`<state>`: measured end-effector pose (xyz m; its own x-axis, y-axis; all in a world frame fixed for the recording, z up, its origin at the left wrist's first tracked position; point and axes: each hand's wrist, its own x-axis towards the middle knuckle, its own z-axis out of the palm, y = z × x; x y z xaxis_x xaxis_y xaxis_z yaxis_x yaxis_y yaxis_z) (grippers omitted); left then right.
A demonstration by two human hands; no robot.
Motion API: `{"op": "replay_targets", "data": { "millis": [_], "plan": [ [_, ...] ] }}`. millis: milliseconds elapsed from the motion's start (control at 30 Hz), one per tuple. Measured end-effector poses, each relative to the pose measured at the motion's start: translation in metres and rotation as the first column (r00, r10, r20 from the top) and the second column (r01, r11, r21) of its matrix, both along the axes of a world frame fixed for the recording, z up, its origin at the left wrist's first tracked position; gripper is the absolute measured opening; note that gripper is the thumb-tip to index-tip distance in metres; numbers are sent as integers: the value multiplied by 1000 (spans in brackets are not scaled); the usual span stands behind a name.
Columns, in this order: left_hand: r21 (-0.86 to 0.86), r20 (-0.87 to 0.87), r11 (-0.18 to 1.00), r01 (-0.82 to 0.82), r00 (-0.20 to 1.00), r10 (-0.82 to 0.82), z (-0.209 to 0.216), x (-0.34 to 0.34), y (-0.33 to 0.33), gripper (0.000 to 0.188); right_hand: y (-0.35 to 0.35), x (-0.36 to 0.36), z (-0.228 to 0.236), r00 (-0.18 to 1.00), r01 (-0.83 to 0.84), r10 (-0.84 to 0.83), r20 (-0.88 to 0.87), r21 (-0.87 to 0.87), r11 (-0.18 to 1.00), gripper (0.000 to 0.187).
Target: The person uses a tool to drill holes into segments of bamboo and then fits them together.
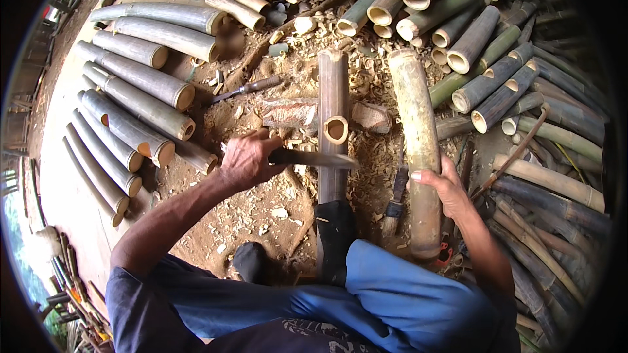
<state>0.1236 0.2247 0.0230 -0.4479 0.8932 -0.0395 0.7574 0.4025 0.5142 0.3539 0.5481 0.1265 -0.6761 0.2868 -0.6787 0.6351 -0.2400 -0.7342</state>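
Head view, looking down on a seated person in blue trousers [392, 294]. The left hand [245, 160] is closed in a full grip around the handle of a broad knife [314, 158], whose blade points right and lies across a dark bamboo pole [333, 124] running near to far at centre. A short cut tube [336, 130] sits against this pole just beyond the blade. The right hand [445, 186] wraps partly around a thicker pale bamboo section [418, 150], fingers curled over its left side. A brush [394, 206] lies between the two poles. A chisel [245, 89] rests farther left on the shaving-strewn earth floor [261, 209]. Stacked bamboo lengths [137, 78] flank the left; further stacked culms [497, 72] fill the right.
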Motion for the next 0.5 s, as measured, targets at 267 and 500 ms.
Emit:
{"op": "replay_targets", "data": {
  "millis": [267,500],
  "plan": [
    [-332,-51,943,-13,999,-4,-5,-19,-14,22,0,-30,-16,876,-394,482,-1,577,716,83],
    [-486,-60,873,40,995,-79,-6,-28,0,13,24,-62,-36,193,-334,936,293,917,-218,85]
  ]
}}
